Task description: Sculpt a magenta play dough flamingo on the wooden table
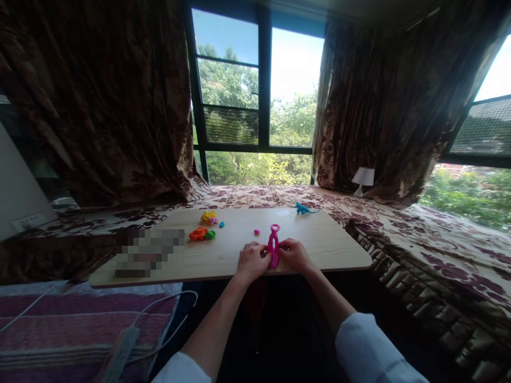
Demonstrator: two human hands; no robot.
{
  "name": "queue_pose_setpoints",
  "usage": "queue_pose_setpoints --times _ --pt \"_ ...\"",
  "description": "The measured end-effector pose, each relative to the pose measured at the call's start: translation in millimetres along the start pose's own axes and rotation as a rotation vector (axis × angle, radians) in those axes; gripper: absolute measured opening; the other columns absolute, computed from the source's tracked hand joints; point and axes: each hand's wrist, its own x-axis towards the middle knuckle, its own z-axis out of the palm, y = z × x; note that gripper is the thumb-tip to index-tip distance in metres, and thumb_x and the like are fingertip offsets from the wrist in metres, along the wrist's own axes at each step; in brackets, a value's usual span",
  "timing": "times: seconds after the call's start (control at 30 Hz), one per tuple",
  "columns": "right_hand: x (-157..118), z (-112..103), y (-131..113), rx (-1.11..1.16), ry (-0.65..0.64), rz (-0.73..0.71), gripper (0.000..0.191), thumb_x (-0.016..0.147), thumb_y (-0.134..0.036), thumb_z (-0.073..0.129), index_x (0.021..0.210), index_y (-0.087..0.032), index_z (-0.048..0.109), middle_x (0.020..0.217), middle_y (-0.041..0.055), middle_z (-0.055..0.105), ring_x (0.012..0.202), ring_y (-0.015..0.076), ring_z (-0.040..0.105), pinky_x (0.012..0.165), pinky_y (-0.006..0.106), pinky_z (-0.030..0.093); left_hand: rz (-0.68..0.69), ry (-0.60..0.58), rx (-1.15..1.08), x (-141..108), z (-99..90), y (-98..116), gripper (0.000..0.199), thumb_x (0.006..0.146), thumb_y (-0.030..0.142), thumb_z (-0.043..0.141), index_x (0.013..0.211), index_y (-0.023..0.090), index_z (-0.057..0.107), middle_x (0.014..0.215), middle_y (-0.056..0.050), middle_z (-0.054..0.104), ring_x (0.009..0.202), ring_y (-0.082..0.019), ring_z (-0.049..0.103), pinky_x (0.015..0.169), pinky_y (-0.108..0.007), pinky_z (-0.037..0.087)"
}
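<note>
A pink modelling-clay figure [274, 246] lies on the pale wooden table [231, 255] near its front edge. It has a ring-shaped loop at the far end and a long body with a gap in the middle. My left hand [253, 260] pinches its left side, and my right hand [296, 254] pinches its right side. The fingertips partly hide the clay. Just beyond my left hand sits a small pink lump of clay [256, 232].
Orange clay [197, 234], green clay [210, 234], yellow clay [208, 216] and a small blue piece [222, 225] lie left of centre. A blue dinosaur-like figure [303, 208] stands at the back right. A blurred-out object [149, 252] occupies the left end. A power strip [120, 351] lies lower left.
</note>
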Motion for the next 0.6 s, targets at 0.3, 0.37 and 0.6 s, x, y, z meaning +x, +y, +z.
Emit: queue_pose_setpoints --times 0.3,0.37,0.6 --pt "-1.4 -1.8 -2.9 -0.084 -0.013 -0.03 0.018 0.073 -0.024 0.054 0.082 -0.02 0.069 0.079 0.0024 0.064 0.071 0.0129 0.056 0.068 0.022 0.041 -0.025 -0.032 0.043 1.2 -0.1 1.0 0.028 0.075 0.044 0.047 0.086 0.026 0.065 0.088 -0.002 0.059 0.089 -0.019 0.051 0.077 -0.029 0.036" --pt "-1.2 -1.9 -2.5 -0.092 -0.012 -0.037 0.02 0.074 -0.026 0.054 0.086 -0.021 0.068 0.079 0.002 0.064 0.071 0.0131 0.056 0.068 0.022 0.041 -0.025 -0.028 0.048 0.4 -0.3 1.6 0.027 0.075 0.044 0.046 0.086 0.026 0.064 0.088 -0.002 0.06 0.089 -0.018 0.051 0.078 -0.029 0.036" --pt "1.5 0.9 0.7 -0.05 0.029 -0.006 0.019 0.074 -0.026 0.054 0.087 -0.019 0.067 0.08 0.0023 0.063 0.069 0.0131 0.056 0.067 0.023 0.043 -0.055 -0.034 0.063 1.5 -0.6 4.2 0.027 0.08 0.038 0.041 0.089 0.026 0.064 0.093 -0.003 0.06 0.092 -0.018 0.05 0.081 -0.029 0.035"
